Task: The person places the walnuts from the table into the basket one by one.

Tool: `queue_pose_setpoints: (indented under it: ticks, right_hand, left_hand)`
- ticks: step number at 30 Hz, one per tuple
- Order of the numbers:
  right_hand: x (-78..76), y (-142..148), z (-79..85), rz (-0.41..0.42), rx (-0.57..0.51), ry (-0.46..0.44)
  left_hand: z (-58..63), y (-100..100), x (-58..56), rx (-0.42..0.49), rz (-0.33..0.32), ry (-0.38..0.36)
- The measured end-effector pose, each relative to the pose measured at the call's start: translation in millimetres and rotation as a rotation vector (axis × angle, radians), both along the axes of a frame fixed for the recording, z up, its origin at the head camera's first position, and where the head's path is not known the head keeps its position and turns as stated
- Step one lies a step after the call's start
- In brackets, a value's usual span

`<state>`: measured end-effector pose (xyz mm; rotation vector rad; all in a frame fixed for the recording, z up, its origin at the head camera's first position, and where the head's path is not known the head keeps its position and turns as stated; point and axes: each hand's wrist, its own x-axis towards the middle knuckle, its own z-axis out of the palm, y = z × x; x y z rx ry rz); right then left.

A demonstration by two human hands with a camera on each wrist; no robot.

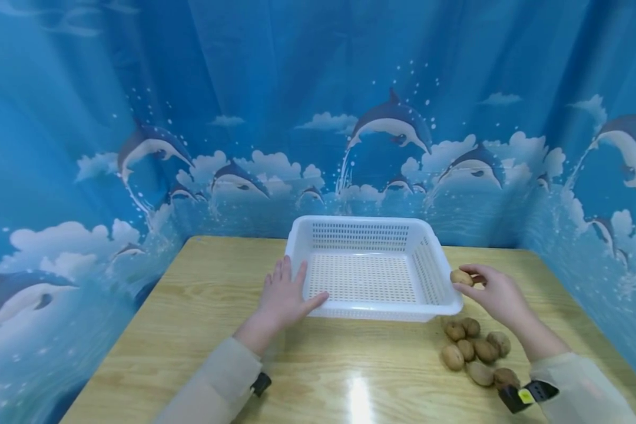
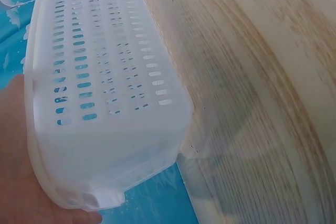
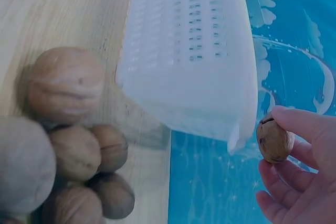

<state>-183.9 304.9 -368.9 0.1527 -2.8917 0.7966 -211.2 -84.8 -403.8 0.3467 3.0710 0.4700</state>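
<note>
A white plastic basket (image 1: 363, 305) with slotted walls stands on the table, and only its perforated floor shows inside. My left hand (image 1: 283, 297) rests at its left rim, fingers spread and straight; the left wrist view shows the basket's side wall (image 2: 100, 140) beside that hand (image 2: 18, 161). Just outside the basket's right rim, my right hand (image 1: 495, 291) pinches a walnut (image 1: 461, 277) between thumb and fingertips. In the right wrist view, this walnut (image 3: 275, 141) has a dark crack near its top. Several more walnuts (image 1: 486, 351) lie in a cluster below my right hand.
A light wood-grain table (image 1: 201, 330) carries everything. Behind it and along both sides hangs a blue curtain (image 1: 275, 76) printed with dolphins and clouds. The loose walnuts lie close to the basket's front right corner and beside the right wrist's black strap (image 1: 535, 393).
</note>
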Motion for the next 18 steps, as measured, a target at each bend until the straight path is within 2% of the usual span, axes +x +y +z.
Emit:
queue_pose_setpoints:
  ticks: [18]
  right_hand:
    - [-20.9,-30.7,3.2,0.038,-0.045,-0.035]
  left_hand:
    - [-1.0,3.2,-1.0,-0.009,0.023,-0.017]
